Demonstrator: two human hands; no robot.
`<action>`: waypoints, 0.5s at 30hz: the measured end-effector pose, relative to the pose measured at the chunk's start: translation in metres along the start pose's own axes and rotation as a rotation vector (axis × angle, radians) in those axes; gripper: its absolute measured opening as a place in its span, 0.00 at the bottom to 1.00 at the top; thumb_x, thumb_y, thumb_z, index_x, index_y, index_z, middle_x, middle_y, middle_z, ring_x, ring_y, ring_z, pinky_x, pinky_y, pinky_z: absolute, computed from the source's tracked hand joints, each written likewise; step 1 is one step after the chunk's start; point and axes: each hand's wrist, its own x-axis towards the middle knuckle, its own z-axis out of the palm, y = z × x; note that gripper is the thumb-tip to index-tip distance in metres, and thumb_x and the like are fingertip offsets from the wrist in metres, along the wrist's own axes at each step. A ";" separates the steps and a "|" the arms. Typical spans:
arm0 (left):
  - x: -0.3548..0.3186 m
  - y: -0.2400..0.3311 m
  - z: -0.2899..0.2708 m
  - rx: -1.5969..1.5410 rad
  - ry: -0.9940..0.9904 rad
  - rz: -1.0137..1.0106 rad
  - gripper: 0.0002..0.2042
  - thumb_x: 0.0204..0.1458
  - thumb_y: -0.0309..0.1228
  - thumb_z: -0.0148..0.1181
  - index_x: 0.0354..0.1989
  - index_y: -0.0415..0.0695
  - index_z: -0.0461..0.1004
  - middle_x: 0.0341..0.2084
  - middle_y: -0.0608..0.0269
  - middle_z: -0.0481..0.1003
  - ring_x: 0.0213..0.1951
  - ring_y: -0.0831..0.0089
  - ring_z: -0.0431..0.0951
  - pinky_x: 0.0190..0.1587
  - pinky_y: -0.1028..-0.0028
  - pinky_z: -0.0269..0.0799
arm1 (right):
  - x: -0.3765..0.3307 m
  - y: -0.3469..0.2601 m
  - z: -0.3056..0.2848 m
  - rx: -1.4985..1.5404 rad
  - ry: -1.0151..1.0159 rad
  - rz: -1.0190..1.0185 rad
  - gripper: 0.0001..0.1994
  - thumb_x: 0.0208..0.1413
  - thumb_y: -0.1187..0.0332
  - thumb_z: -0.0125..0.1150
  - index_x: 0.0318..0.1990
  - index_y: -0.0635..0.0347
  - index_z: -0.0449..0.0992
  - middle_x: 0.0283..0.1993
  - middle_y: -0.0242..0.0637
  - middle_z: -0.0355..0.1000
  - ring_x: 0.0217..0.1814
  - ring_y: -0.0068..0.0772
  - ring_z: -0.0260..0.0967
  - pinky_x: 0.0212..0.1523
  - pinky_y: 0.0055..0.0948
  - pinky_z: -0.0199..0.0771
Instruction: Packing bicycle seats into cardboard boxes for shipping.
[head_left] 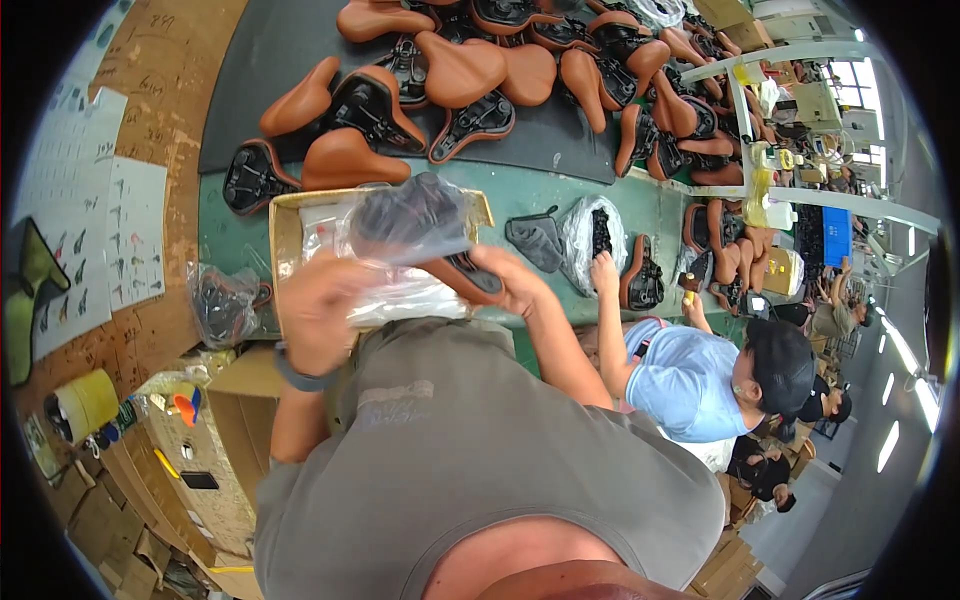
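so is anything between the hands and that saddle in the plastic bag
Only the clear plastic bag. The right hand grips the saddle at its narrow end, and the left hand is on the bag's other side.

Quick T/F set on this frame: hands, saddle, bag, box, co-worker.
1. The right hand grips a saddle that is partly inside a clear bag. True.
2. The left hand is resting on the paper sheets at the left. False: it is raised at the bag, above the open box.
3. The loose saddles on the dark mat are blue. False: they are brown and black.
4. A co-worker in a light blue shirt reaches onto the green table. True.
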 end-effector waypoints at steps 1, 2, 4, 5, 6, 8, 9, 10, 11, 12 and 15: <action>-0.006 -0.025 -0.025 0.103 0.246 -0.046 0.08 0.62 0.18 0.64 0.46 0.42 0.85 0.34 0.65 0.81 0.29 0.76 0.74 0.33 0.71 0.69 | 0.014 -0.014 -0.013 -0.029 0.084 -0.074 0.24 0.73 0.56 0.65 0.68 0.62 0.74 0.49 0.39 0.80 0.34 0.27 0.79 0.32 0.28 0.85; -0.009 -0.041 -0.052 0.039 0.454 -0.283 0.06 0.66 0.19 0.61 0.45 0.39 0.83 0.35 0.69 0.80 0.29 0.84 0.69 0.31 0.76 0.66 | 0.032 -0.034 -0.027 -0.213 0.114 -0.237 0.20 0.73 0.59 0.65 0.62 0.64 0.78 0.46 0.37 0.81 0.30 0.25 0.78 0.29 0.25 0.82; -0.001 -0.051 -0.089 -0.131 0.940 -0.334 0.08 0.72 0.29 0.60 0.48 0.38 0.82 0.33 0.70 0.79 0.30 0.85 0.70 0.32 0.80 0.66 | 0.096 -0.049 -0.092 -0.284 0.478 -0.444 0.23 0.71 0.63 0.68 0.66 0.68 0.76 0.48 0.41 0.82 0.33 0.26 0.80 0.29 0.27 0.80; 0.005 -0.047 -0.102 -0.082 1.117 -0.353 0.12 0.74 0.35 0.61 0.50 0.38 0.83 0.34 0.68 0.80 0.32 0.84 0.74 0.33 0.81 0.69 | 0.132 -0.051 -0.131 -0.374 0.627 -0.451 0.25 0.69 0.60 0.71 0.65 0.68 0.76 0.47 0.42 0.82 0.35 0.28 0.80 0.30 0.29 0.81; -0.004 -0.048 -0.122 -0.069 1.111 -0.353 0.12 0.74 0.35 0.61 0.50 0.38 0.83 0.34 0.68 0.80 0.32 0.84 0.74 0.33 0.81 0.69 | 0.167 -0.055 -0.155 -0.466 0.762 -0.452 0.27 0.67 0.58 0.73 0.65 0.69 0.76 0.47 0.43 0.82 0.36 0.30 0.80 0.31 0.31 0.81; -0.033 -0.060 -0.151 0.147 1.192 -0.419 0.16 0.72 0.34 0.63 0.62 0.36 0.77 0.39 0.64 0.80 0.33 0.80 0.73 0.36 0.77 0.72 | 0.230 -0.067 -0.162 -0.559 0.766 -0.191 0.33 0.61 0.53 0.78 0.66 0.67 0.75 0.53 0.41 0.80 0.42 0.31 0.79 0.36 0.32 0.81; -0.039 -0.065 -0.144 0.168 1.204 -0.415 0.16 0.72 0.34 0.63 0.62 0.36 0.77 0.39 0.64 0.80 0.33 0.80 0.73 0.36 0.77 0.72 | 0.257 -0.070 -0.161 -0.559 0.744 -0.183 0.33 0.61 0.53 0.78 0.66 0.67 0.75 0.53 0.41 0.80 0.42 0.31 0.79 0.36 0.32 0.81; -0.045 -0.072 -0.135 0.230 1.215 -0.429 0.20 0.72 0.35 0.63 0.66 0.35 0.73 0.46 0.59 0.78 0.41 0.73 0.75 0.46 0.72 0.74 | 0.282 -0.071 -0.160 -0.498 0.724 -0.092 0.32 0.60 0.53 0.79 0.63 0.65 0.77 0.50 0.39 0.80 0.43 0.32 0.79 0.37 0.34 0.81; -0.051 -0.083 -0.124 0.285 1.215 -0.443 0.25 0.72 0.37 0.64 0.70 0.34 0.69 0.53 0.53 0.77 0.49 0.66 0.78 0.57 0.67 0.77 | 0.303 -0.073 -0.166 -0.431 0.713 -0.004 0.30 0.58 0.54 0.80 0.60 0.62 0.78 0.48 0.37 0.80 0.43 0.32 0.78 0.39 0.35 0.81; -0.055 -0.106 -0.108 0.449 1.116 -0.533 0.32 0.71 0.38 0.65 0.75 0.34 0.61 0.67 0.49 0.69 0.67 0.58 0.71 0.73 0.58 0.65 | 0.319 -0.075 -0.197 -0.301 0.775 -0.032 0.25 0.58 0.56 0.80 0.57 0.59 0.79 0.46 0.35 0.79 0.43 0.33 0.78 0.41 0.37 0.82; -0.108 -0.160 -0.044 0.485 0.789 -0.514 0.26 0.72 0.30 0.61 0.74 0.36 0.64 0.70 0.48 0.68 0.71 0.59 0.69 0.75 0.60 0.62 | 0.326 -0.058 -0.183 0.051 0.764 -0.156 0.10 0.59 0.69 0.71 0.46 0.55 0.79 0.41 0.34 0.80 0.40 0.36 0.82 0.40 0.40 0.84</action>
